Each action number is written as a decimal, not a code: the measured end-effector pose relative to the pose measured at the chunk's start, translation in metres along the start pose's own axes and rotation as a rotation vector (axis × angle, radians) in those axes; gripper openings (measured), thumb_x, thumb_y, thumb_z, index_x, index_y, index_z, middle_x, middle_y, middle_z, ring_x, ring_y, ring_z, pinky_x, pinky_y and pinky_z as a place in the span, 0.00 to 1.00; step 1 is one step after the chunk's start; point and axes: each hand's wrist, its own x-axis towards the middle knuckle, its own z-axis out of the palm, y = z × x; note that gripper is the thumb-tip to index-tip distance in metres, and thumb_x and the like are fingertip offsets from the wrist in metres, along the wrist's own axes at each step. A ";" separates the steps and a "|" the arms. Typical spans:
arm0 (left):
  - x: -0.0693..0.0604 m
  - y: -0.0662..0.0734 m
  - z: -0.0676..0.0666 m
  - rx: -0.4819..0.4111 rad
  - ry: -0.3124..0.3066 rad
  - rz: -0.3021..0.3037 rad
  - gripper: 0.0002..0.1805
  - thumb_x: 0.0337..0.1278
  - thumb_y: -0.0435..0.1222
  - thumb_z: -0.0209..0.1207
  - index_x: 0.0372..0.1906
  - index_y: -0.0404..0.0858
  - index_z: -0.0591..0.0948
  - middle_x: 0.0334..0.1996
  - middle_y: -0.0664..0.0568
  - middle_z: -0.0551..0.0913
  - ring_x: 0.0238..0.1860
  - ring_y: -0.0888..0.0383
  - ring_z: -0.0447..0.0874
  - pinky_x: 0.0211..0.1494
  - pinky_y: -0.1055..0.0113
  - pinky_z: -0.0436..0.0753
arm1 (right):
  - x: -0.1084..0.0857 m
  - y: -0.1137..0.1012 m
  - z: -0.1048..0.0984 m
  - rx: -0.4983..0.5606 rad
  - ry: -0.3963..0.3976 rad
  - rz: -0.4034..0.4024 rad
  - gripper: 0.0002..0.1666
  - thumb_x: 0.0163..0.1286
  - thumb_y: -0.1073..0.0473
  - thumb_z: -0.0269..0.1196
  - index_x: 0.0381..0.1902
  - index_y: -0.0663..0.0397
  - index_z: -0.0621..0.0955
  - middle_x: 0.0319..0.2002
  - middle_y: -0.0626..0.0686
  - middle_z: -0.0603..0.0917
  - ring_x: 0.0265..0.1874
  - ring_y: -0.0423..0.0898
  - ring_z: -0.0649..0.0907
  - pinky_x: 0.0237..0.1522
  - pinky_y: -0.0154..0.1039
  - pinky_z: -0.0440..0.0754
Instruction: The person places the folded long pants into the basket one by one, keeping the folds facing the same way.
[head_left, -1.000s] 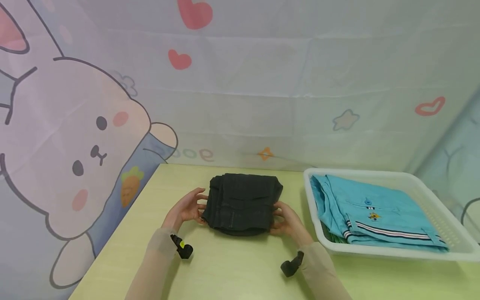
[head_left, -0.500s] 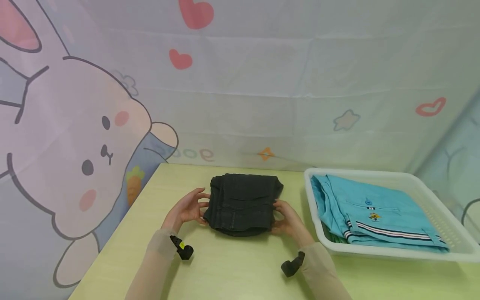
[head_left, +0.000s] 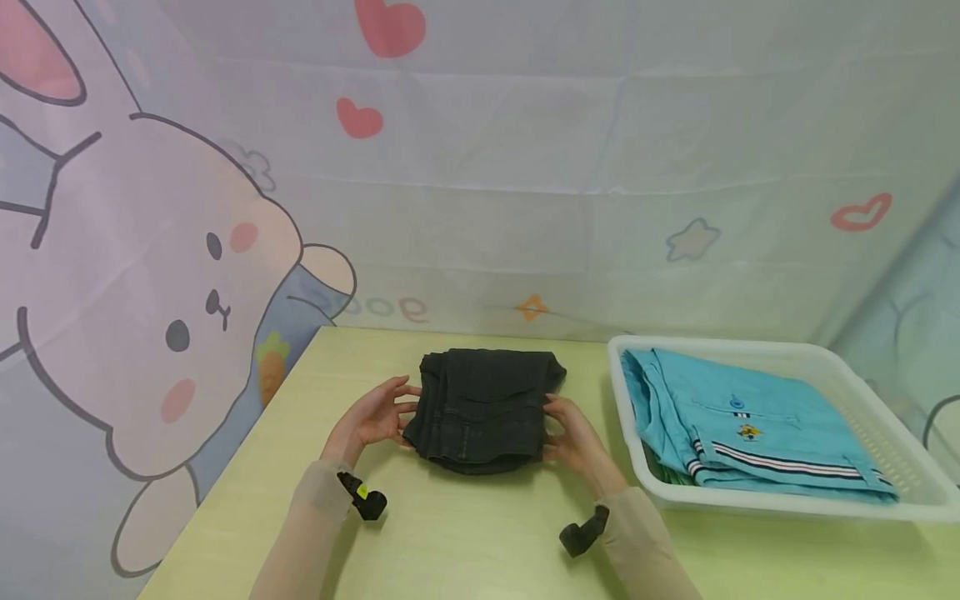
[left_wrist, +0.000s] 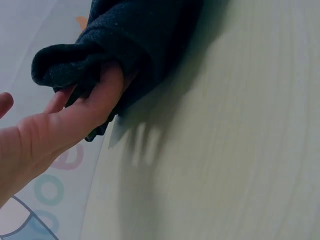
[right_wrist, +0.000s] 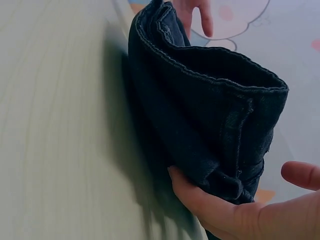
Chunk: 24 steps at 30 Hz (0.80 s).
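Note:
A pair of black jeans [head_left: 487,408], folded into a compact bundle, sits near the back of the table between both hands. My left hand [head_left: 367,421] touches its left side; in the left wrist view the fingers [left_wrist: 107,92] reach into the loose folds and the thumb stays off the cloth. On the opposite side, my right hand [head_left: 577,442] rests its fingers against the edge. Up close in the right wrist view, the fingers [right_wrist: 195,195] press low on the denim while the thumb [right_wrist: 300,175] stands apart. An open, stitched edge of the jeans [right_wrist: 215,82] faces that camera.
To the right stands a white plastic basket [head_left: 750,504] holding folded light-blue trousers [head_left: 765,417] with a striped trim. The pale yellow table [head_left: 450,533] ends at a printed cloth backdrop [head_left: 525,192]. A dark cable [head_left: 930,417] shows at the far right.
Very little moves. The fingertips of my right hand sit slightly farther up the jeans' right edge, and the bundle's front edge lies a touch nearer. The basket stays put.

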 end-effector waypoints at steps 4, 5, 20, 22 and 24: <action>-0.001 0.001 0.000 -0.004 -0.013 0.002 0.25 0.65 0.53 0.36 0.56 0.39 0.58 0.44 0.51 0.68 0.36 0.55 0.70 0.50 0.47 0.63 | -0.001 0.000 0.002 -0.009 -0.012 -0.017 0.35 0.61 0.60 0.43 0.67 0.57 0.49 0.70 0.60 0.38 0.63 0.73 0.48 0.57 0.71 0.44; -0.001 0.002 -0.001 -0.006 -0.013 0.002 0.25 0.65 0.52 0.36 0.56 0.39 0.59 0.43 0.52 0.69 0.35 0.56 0.69 0.47 0.52 0.65 | -0.001 0.000 0.002 -0.013 -0.013 -0.021 0.35 0.62 0.60 0.43 0.67 0.58 0.49 0.70 0.61 0.38 0.63 0.73 0.47 0.57 0.71 0.44; -0.005 0.002 0.006 -0.046 -0.041 0.032 0.20 0.66 0.48 0.38 0.51 0.36 0.62 0.35 0.53 0.73 0.32 0.61 0.74 0.36 0.68 0.73 | 0.001 0.002 0.003 -0.080 0.011 -0.048 0.31 0.65 0.61 0.45 0.65 0.57 0.51 0.69 0.61 0.39 0.64 0.71 0.47 0.58 0.67 0.50; -0.005 0.003 0.008 -0.055 -0.045 0.039 0.19 0.66 0.48 0.38 0.50 0.37 0.63 0.35 0.53 0.73 0.32 0.61 0.74 0.36 0.68 0.74 | 0.001 0.001 0.004 -0.081 0.010 -0.056 0.30 0.66 0.61 0.44 0.65 0.57 0.52 0.69 0.61 0.39 0.64 0.71 0.46 0.58 0.68 0.48; -0.006 0.004 0.008 -0.062 -0.050 0.046 0.18 0.66 0.47 0.37 0.48 0.37 0.64 0.35 0.53 0.74 0.32 0.61 0.74 0.36 0.68 0.74 | 0.000 -0.001 0.004 -0.089 0.008 -0.066 0.29 0.66 0.61 0.44 0.64 0.57 0.52 0.69 0.61 0.38 0.64 0.72 0.44 0.57 0.68 0.48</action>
